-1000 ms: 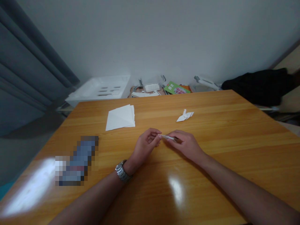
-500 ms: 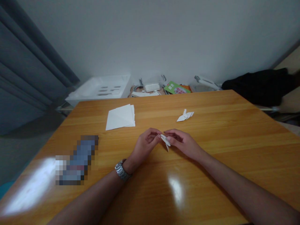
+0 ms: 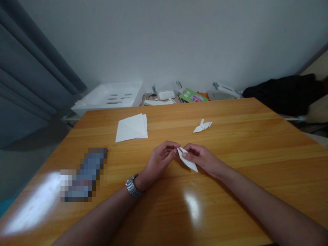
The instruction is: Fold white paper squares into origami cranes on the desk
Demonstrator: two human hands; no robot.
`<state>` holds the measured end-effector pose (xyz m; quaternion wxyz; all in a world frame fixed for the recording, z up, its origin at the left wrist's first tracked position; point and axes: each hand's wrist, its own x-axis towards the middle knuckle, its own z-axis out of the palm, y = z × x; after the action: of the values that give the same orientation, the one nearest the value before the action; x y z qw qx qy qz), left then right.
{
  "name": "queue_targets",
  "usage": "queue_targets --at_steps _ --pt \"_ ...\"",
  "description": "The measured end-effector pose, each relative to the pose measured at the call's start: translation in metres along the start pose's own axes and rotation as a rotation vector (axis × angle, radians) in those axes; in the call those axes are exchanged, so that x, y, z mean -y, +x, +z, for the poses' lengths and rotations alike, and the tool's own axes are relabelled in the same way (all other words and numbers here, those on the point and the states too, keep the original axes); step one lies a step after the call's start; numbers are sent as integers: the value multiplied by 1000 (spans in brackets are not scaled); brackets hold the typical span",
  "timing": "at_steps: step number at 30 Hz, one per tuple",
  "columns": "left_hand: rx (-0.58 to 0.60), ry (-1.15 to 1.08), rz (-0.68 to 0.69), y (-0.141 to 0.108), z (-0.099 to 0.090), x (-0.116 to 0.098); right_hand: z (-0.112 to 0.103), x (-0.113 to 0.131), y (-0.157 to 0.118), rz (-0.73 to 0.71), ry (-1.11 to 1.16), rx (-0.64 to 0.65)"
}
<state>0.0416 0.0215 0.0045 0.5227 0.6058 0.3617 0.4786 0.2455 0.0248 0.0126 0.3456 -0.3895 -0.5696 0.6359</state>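
Right hand (image 3: 203, 158) pinches the folded paper (image 3: 189, 163).

A white tray (image 3: 95, 95) (slotted) sits beside a grey curtain (image 3: 28, 58).

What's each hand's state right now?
Left hand: curled at the folded paper's tip; whether it grips can't be told.
Right hand: closed, holding the folded paper.

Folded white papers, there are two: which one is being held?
The pointed paper, split at its far end and pinched in the right hand, with the left hand at that end. The bird-shaped paper lies farther off on the table, untouched.
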Motion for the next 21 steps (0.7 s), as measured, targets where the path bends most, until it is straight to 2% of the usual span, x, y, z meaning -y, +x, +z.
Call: queue_targets --at_steps 7,14,21 --pt "-8 -59 4 0 2 2 4 0 0 18 25 -26" --pt "22 -63 -42 1 1 4 2 2 0 10 -39 -47" --pt "42 -5 -10 1 0 4 -2 -4 1 -35 -122 -52"
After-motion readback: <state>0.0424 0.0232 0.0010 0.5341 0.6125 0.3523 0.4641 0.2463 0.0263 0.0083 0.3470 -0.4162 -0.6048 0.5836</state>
